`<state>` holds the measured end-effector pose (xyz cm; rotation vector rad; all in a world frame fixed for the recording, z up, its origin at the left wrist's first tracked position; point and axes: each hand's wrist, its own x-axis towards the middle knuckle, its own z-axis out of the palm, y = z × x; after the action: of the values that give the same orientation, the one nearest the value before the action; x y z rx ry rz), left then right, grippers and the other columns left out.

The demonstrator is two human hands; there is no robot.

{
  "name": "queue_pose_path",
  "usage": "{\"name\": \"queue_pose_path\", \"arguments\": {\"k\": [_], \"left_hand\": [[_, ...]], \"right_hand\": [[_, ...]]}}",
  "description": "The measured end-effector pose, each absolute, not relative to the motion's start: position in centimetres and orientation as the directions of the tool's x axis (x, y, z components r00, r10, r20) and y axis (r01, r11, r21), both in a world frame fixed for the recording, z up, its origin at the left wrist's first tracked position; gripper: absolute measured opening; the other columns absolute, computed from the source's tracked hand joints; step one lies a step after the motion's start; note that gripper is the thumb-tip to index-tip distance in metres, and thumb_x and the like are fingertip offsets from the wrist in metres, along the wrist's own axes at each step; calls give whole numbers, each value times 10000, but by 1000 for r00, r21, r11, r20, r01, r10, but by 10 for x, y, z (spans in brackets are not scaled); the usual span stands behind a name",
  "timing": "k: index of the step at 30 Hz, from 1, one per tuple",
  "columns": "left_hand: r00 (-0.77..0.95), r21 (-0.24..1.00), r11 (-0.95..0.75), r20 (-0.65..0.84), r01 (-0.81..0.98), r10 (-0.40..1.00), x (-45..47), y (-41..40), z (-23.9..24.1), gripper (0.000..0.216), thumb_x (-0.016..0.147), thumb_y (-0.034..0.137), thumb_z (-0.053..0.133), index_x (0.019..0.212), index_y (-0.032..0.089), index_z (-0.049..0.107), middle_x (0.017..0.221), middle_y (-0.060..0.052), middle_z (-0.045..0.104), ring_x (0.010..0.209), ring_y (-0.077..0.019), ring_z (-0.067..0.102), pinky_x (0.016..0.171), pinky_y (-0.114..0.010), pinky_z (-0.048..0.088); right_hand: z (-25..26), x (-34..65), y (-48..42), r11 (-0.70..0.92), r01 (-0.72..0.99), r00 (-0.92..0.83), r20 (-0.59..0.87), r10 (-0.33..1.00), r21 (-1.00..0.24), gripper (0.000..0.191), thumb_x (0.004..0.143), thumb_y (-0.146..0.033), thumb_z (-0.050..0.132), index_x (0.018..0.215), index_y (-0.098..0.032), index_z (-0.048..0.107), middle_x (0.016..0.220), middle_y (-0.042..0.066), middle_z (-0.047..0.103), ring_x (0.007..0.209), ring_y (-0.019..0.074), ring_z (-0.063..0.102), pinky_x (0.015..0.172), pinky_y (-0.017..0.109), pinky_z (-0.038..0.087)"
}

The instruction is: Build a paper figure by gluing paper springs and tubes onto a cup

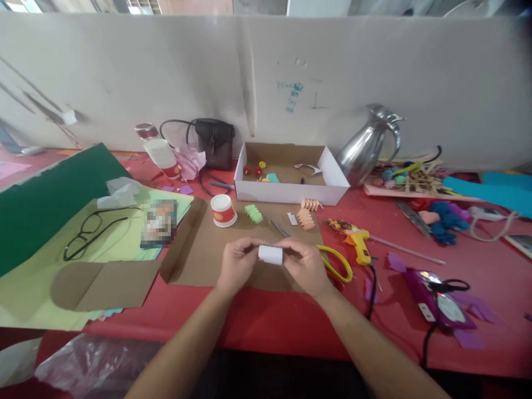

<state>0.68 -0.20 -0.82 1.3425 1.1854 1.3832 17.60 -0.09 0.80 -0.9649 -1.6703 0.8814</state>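
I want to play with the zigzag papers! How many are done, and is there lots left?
Done, it seems: a green zigzag piece and two peach zigzag pieces lie folded on the cardboard sheet. In hand: the left hand and right hand pinch a white paper piece between them. Left, probably: a small white strip by the peach ones lies flat, unfolded. How many more, I cannot tell.
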Motion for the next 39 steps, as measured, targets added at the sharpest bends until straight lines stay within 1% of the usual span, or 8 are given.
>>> {"name": "queue_pose_path", "arguments": {"k": [9, 16, 22, 27, 31, 34, 36, 39], "left_hand": [[-1, 918, -342, 349, 203, 937, 4, -7, 1, 333, 686, 26, 517, 772, 210, 780, 652, 0, 722, 570, -114, 617, 569, -196, 472], [-3, 966, -234, 236, 112, 972, 2, -1, -8, 297, 726, 68, 564, 846, 217, 791, 746, -19, 751, 656, -138, 650, 610, -214, 496], [4, 963, -234, 236, 133, 972, -1, -1, -9, 287, 765, 99, 557, 870, 221, 794, 785, -27, 766, 676, -152, 673, 628, -227, 513], [23, 889, -357, 366, 286, 930, -2, -3, -7, 357, 759, 26, 531, 867, 242, 793, 727, -6, 753, 620, -129, 658, 617, -217, 508], [-2, 811, -475, 506, 342, 862, -1, -3, -4, 327, 812, 52, 555, 894, 266, 789, 809, -18, 742, 725, -136, 671, 686, -236, 531], [-21, 728, -540, 604, 423, 797, -1, -4, 1, 282, 853, 95, 579, 902, 279, 787, 867, -29, 712, 787, -131, 665, 692, -226, 525], [-22, 660, -580, 669, 477, 743, -1, -6, 3, 275, 869, 108, 585, 920, 291, 783, 890, -30, 701, 808, -128, 663, 710, -226, 526], [33, 518, -650, 768, 556, 640, -3, -8, -1, 295, 865, 95, 600, 981, 307, 770, 915, -32, 697, 809, -127, 658, 726, -235, 520]], "right_hand": [[11, 179, -4, 544, 248, -249, 490, 835, -801, 210, 772, -89, 546, 761, -216, 713, 752, 28, 679, 712, 176, 630, 663, 280, 480], [12, 175, -2, 378, 180, -183, 346, 920, -908, 230, 770, -88, 572, 837, -220, 747, 817, 30, 722, 759, 185, 660, 694, 281, 504], [15, 177, -3, 408, 164, -180, 380, 907, -898, 209, 786, -117, 595, 848, -233, 758, 843, 28, 744, 784, 193, 686, 714, 289, 529], [14, 180, -2, 508, 197, -225, 466, 856, -839, 261, 783, -84, 552, 835, -236, 757, 817, 31, 729, 753, 185, 670, 706, 290, 519], [11, 178, 2, 411, 157, -195, 379, 905, -898, 255, 784, -100, 554, 878, -236, 748, 891, 34, 713, 845, 189, 665, 757, 288, 519], [10, 179, 3, 364, 165, -106, 351, 931, -917, 197, 813, -180, 581, 938, -228, 726, 952, 47, 669, 811, 178, 630, 702, 275, 498], [11, 181, 2, 300, 164, -54, 295, 954, -940, 120, 851, -254, 577, 858, -217, 691, 822, 22, 636, 716, 163, 585, 635, 262, 462], [13, 182, 2, 205, 127, -103, 193, 976, -970, 270, 911, -358, 529, 700, -207, 605, 676, -10, 562, 685, 157, 544, 638, 261, 428]]}}
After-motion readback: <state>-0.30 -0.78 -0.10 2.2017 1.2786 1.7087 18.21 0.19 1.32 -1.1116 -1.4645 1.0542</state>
